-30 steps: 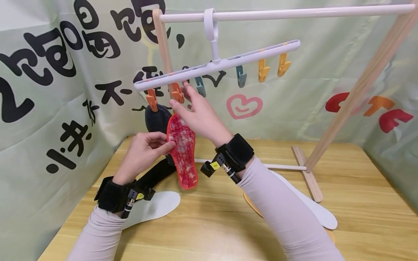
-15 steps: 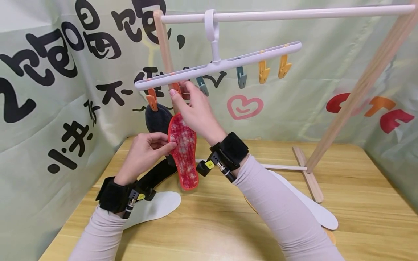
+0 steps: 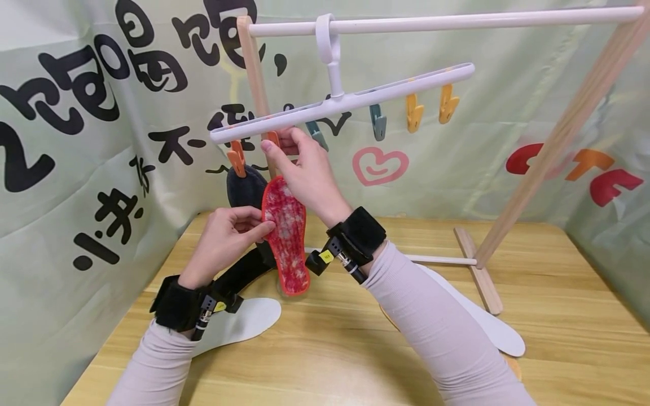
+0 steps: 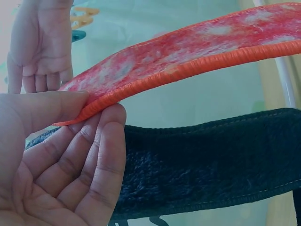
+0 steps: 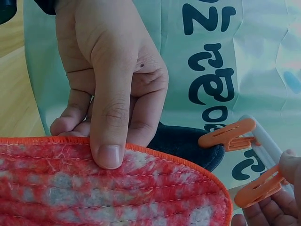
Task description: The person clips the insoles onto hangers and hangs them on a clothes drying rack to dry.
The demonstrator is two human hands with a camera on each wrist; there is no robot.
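My left hand (image 3: 223, 242) pinches the edge of a red mottled insole (image 3: 285, 248) with orange trim, thumb on its front face. The insole hangs upright below a white clip hanger (image 3: 355, 101). My right hand (image 3: 313, 177) reaches up under the hanger and grips an orange clothespin (image 5: 257, 188) between thumb and fingers, just above the insole's upper end. In the right wrist view, the clothespin stands apart from the insole's rounded tip. A dark insole (image 3: 245, 189) hangs beside it from another orange clothespin (image 3: 236, 159); in the left wrist view it lies behind the red one.
The hanger hooks over a white rail (image 3: 457, 21) on a wooden stand (image 3: 538, 146). Yellow clothespins (image 3: 414, 113) and bluish ones (image 3: 378, 122) hang along its right side. White insoles (image 3: 249, 321) lie on the wooden table (image 3: 335, 361), one partly under my right arm.
My right hand has closed its fingers around the orange clothespin, with its wrist shifting slightly left. The hanger's right end has swung a little. My left hand and the red insole barely move.
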